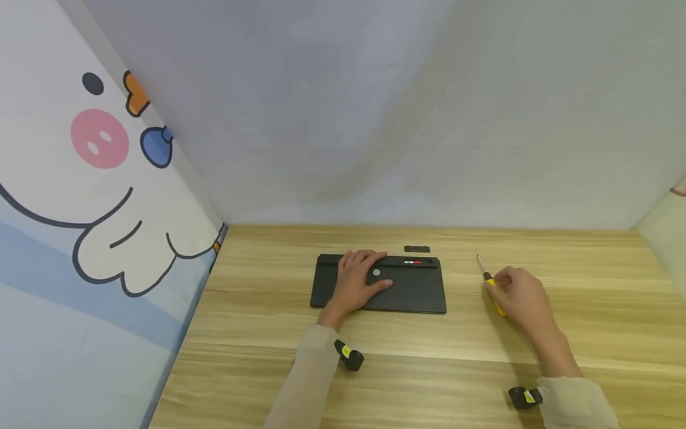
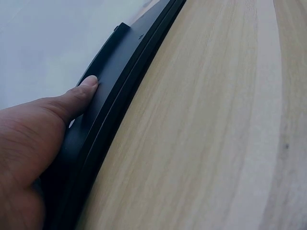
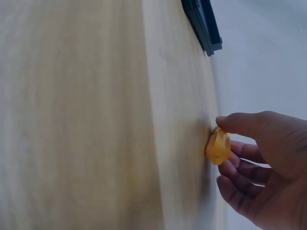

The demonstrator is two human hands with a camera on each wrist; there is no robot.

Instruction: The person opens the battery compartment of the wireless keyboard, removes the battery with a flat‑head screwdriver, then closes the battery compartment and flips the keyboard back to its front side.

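Note:
A black keyboard [image 1: 407, 292] lies underside up on the table, with a red and white battery [image 1: 413, 262] showing in the slot along its far edge. My left hand [image 1: 355, 280] rests on its left half, fingers spread towards the far edge. In the left wrist view the thumb [image 2: 88, 85] lies on the keyboard's flat back [image 2: 103, 98]. To the right, my right hand [image 1: 522, 297] pinches a screwdriver [image 1: 491, 289] by its yellow handle, the metal tip pointing away from me. The right wrist view shows the handle's end [image 3: 218, 147] between thumb and fingers, close to the tabletop.
Just behind the keyboard lies a small black cover [image 1: 417, 249]. The wood-grain table [image 1: 257, 357] meets a pale cloth wall [image 1: 429, 179] at the back. A wall with a cartoon print [image 1: 107, 238] stands at the left.

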